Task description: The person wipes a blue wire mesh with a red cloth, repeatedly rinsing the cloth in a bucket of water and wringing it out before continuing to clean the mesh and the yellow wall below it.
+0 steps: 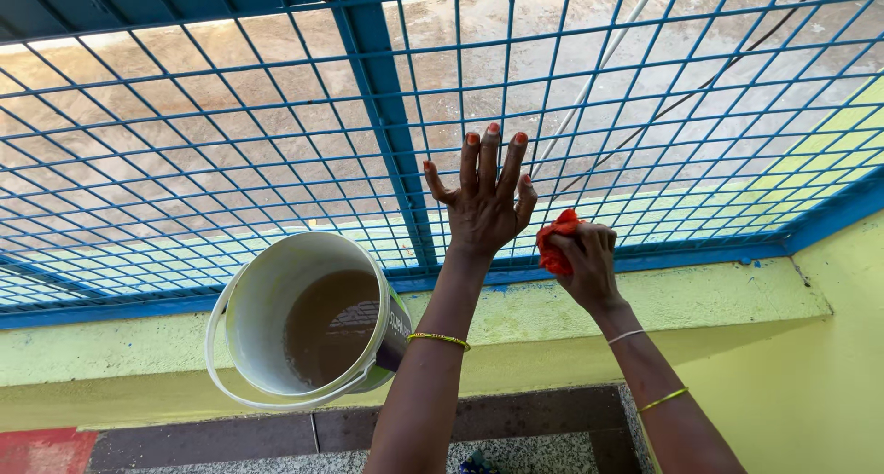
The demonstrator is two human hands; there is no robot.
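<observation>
A round white plastic bucket (308, 322) of murky brown water stands on the yellow ledge (645, 294). The left hand (483, 202) lies flat, fingers spread wide, on the blue wire-mesh grille (230, 152). The right hand (582, 258) clutches a crumpled orange cloth (555, 242) against the grille's lower edge.
</observation>
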